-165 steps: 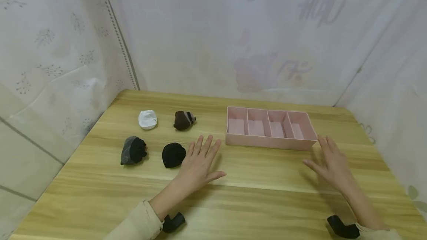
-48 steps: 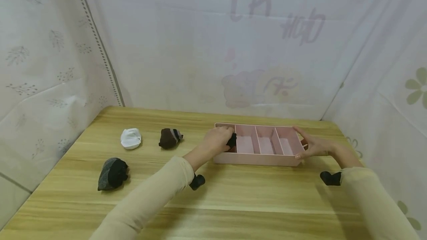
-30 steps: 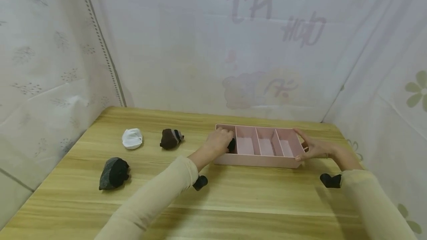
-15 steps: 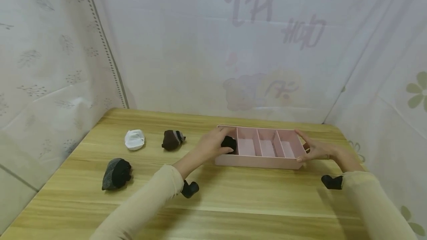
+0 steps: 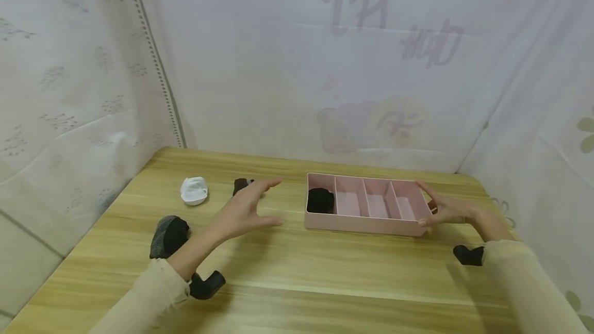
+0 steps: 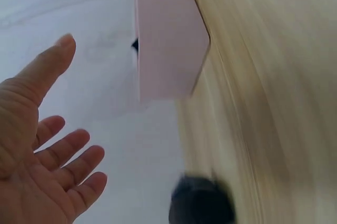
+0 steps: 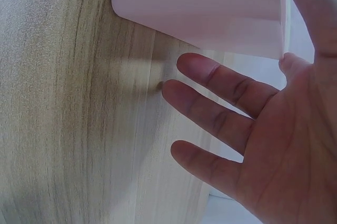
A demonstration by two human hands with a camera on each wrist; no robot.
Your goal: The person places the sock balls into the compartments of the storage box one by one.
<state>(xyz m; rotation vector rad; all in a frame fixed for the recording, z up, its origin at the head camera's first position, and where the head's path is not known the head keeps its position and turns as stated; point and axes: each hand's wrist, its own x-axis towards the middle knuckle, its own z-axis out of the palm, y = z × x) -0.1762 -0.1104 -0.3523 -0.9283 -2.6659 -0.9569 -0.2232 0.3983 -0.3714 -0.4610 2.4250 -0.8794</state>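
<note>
My left hand [image 5: 240, 214] is held over the table with thumb and fingers spread apart and nothing between them. It partly hides a brown balled-up sock [image 5: 241, 184] with grey stripes. Inside the leftmost compartment of a pink divided box [image 5: 366, 224] sits a black balled-up sock [image 5: 320, 200]. My right hand [image 5: 447, 211] grips the box's right end between thumb and index finger; in the right wrist view its other fingers [image 7: 205, 113] stick out straight. A grey and black balled-up sock [image 5: 168, 235] lies beside my left wrist, and a white one [image 5: 194, 191] behind it.
The wooden table [image 5: 325, 277] has a pale cloth [image 5: 278, 66] hanging behind it and at both sides. The three other compartments of the box hold nothing. Black wrist mounts [image 5: 207, 285] stick out below both sleeves.
My left hand has taken the black sock from the table into the box's left compartment, let go of it and moved back left. My right hand has come to the box's right end and stays there.
</note>
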